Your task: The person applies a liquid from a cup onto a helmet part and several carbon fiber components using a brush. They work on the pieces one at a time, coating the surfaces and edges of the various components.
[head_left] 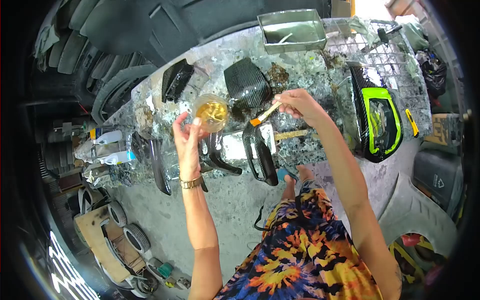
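Observation:
My left hand grips a clear cup of amber liquid, held over the table. Pinched in my right hand is a paintbrush with a pale handle and orange bristles pointing down to the left. Its bristles overlap the top end of a black carbon-fibre frame piece with a long opening. Behind the brush lies a larger carbon-weave panel. A curved glossy black part sits below the cup, and a narrow black strip lies farther left.
A metal tray stands at the table's far edge. To the right are a carbon part with a lime-green frame and a yellow utility knife. Plastic bottles lie at the left end. A grey plastic chair stands at right.

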{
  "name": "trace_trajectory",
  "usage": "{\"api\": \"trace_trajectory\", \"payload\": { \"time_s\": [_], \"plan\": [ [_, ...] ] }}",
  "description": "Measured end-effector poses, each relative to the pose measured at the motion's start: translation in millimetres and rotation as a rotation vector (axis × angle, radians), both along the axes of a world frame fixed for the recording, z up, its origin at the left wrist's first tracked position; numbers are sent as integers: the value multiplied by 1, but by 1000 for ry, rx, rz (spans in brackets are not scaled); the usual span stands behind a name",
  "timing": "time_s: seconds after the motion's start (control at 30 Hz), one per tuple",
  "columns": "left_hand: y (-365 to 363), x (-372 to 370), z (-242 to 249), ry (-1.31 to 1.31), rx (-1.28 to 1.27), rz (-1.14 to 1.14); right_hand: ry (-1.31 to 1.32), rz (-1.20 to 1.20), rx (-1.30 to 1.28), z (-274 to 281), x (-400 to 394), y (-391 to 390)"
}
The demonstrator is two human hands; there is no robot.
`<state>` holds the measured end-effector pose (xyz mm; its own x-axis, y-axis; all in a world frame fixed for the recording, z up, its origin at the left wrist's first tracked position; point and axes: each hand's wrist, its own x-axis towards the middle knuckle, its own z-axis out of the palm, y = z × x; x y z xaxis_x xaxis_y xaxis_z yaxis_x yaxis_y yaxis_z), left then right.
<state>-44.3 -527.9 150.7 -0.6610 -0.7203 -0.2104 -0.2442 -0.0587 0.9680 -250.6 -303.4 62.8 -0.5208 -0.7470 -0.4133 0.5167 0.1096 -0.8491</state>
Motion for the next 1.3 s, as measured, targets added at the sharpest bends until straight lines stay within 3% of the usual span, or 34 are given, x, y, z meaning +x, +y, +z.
{"api": "trace_trajectory", "payload": {
  "time_s": [0.17, 0.47, 0.57, 0.63, 0.67, 0.73, 0.87, 0.93, 1.03, 1.1, 1.27, 1.3],
  "plan": [
    [-3, 2, 9, 26, -51, 39, -81, 140, 131, -31, -12, -15],
    [-8, -3, 15, 21, -57, 49, -135, 39, 276, -83, -26, -14],
    [-9, -6, 13, 27, -54, 50, -43, -48, 340, -83, -27, -13],
    [-8, -7, 15, 17, -66, 54, 329, -77, 471, -65, -21, -17],
    [-8, -7, 16, 11, -67, 59, 324, -70, 470, -52, -15, -19],
    [-7, -7, 16, 13, -61, 38, 611, -6, 444, -19, 0, -21],
    [0, -8, 17, 5, -55, 14, 670, 86, 299, 19, 32, -18],
    [4, -9, 17, 11, -21, 26, 612, 76, 175, 30, 38, -14],
    [8, -7, 19, 35, 8, 33, 511, 6, 196, 17, 17, -8],
    [11, -7, 20, 43, 14, 41, 525, -9, 281, -21, -9, -9],
    [12, 0, 23, 23, -39, 31, 33, -6, 405, -94, -29, -16],
    [13, 1, 23, 18, -61, 18, 29, -9, 406, -97, -28, -16]
  ]
}}
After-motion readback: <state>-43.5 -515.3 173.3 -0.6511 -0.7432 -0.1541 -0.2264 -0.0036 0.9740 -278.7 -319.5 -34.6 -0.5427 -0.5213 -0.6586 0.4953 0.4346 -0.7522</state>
